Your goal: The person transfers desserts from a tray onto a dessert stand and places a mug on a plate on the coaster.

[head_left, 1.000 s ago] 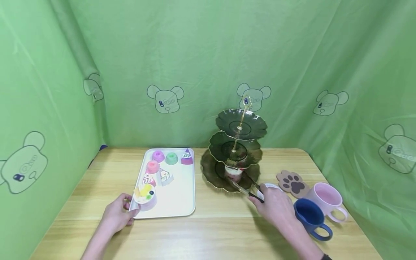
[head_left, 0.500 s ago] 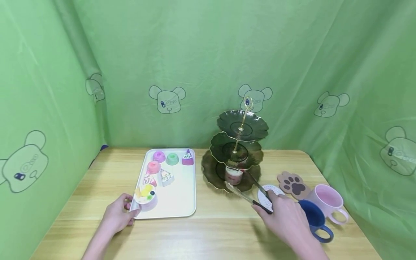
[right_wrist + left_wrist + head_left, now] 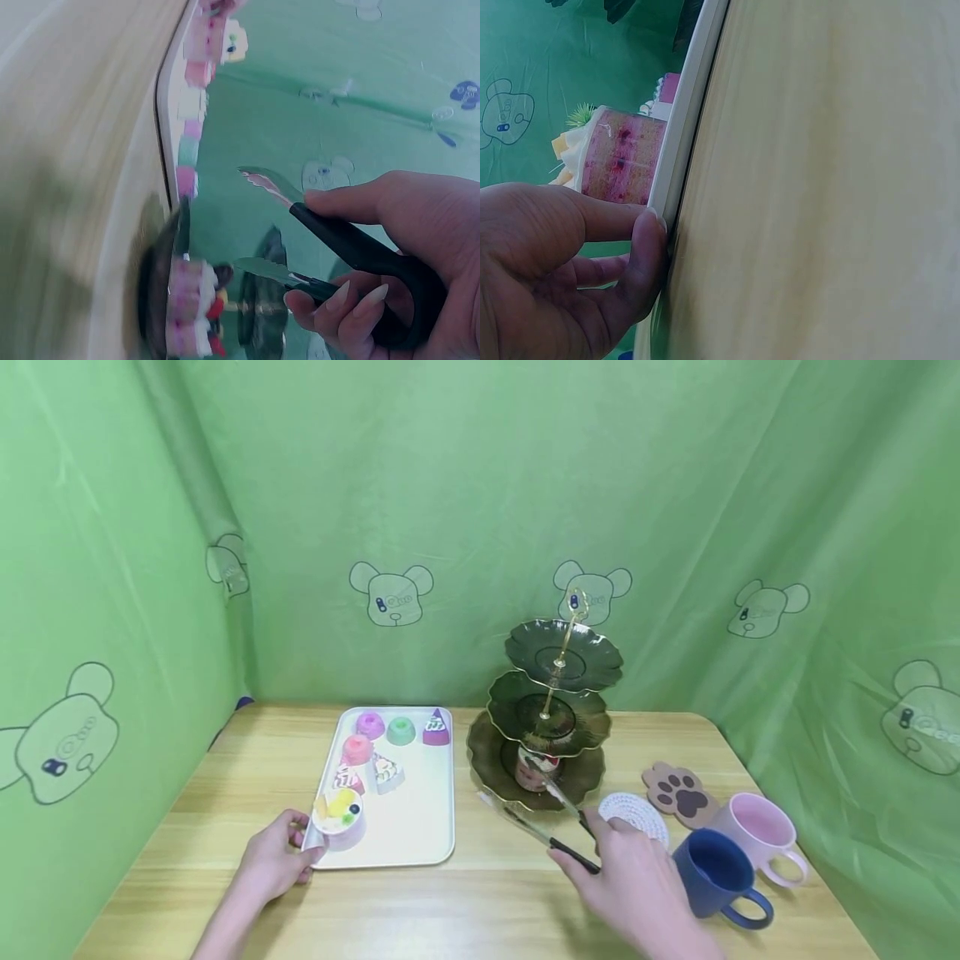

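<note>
1. Right hand (image 3: 633, 889): fingers curled around the black handles of the tongs (image 3: 345, 240). The two arms of the tongs stand apart.
2. Left hand (image 3: 274, 857): thumb and fingers clamped on the near left corner of the white tray (image 3: 420, 822), which lies on the wooden table (image 3: 420, 910).
3. Blue mug (image 3: 693, 885): upright, beside the right hand. The pink mug (image 3: 772, 837) stands just behind it.
4. Fruit-topped cup (image 3: 339, 820): on the tray, just beside the left hand.
5. White coaster (image 3: 633, 817): flat on the table, beyond the right hand. The brown paw coaster (image 3: 677, 795) lies to its right.
6. Red-topped cup (image 3: 527, 779): upright on the lowest tier of the dark three-tier stand (image 3: 536, 662). One arm of the tongs overlaps the cup in the head view; contact cannot be determined.
7. Tray, remaining contents: two wedge cakes (image 3: 387, 774), then a coral ring cake (image 3: 357, 749). Along the far edge: a purple ring cake (image 3: 370, 725), a green ring cake (image 3: 401, 732) and a purple wedge (image 3: 437, 735).
8. Green curtain (image 3: 480, 527): behind the table, printed with bear heads.
</note>
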The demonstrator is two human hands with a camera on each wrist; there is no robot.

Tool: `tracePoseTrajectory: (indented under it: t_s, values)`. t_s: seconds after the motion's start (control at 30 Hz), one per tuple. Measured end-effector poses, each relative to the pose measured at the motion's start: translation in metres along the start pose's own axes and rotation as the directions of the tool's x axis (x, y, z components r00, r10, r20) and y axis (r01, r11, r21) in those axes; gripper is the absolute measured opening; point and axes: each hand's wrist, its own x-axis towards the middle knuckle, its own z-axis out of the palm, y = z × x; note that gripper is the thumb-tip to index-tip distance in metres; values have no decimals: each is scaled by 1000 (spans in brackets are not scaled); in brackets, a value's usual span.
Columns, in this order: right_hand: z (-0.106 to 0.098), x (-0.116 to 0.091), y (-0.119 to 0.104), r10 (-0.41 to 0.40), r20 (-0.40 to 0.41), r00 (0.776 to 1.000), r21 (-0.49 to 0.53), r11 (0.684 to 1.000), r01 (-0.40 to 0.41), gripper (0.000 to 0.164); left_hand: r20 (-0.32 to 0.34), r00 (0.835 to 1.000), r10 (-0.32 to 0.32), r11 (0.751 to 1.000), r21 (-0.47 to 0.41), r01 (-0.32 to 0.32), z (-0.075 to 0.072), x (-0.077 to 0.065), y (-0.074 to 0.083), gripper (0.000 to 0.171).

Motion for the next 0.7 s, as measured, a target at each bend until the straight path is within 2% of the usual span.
tracePoseTrajectory:
  t_s: [0.3,0.53,0.7]
  values:
    - [37,3,-38,-123,20,992,46,991,122,66,-2,1000,-1,1000,-2,1,1,-1,-1,52]
    - [66,9,-67,-273,36,961,114,957,268,64,-3,1000,-5,1000,-12,5,4,-1,-4,51]
    - [81,19,-88,-330,48,943,139,937,321,59,-18,1000,12,1000,-10,-12,3,0,-4,49]
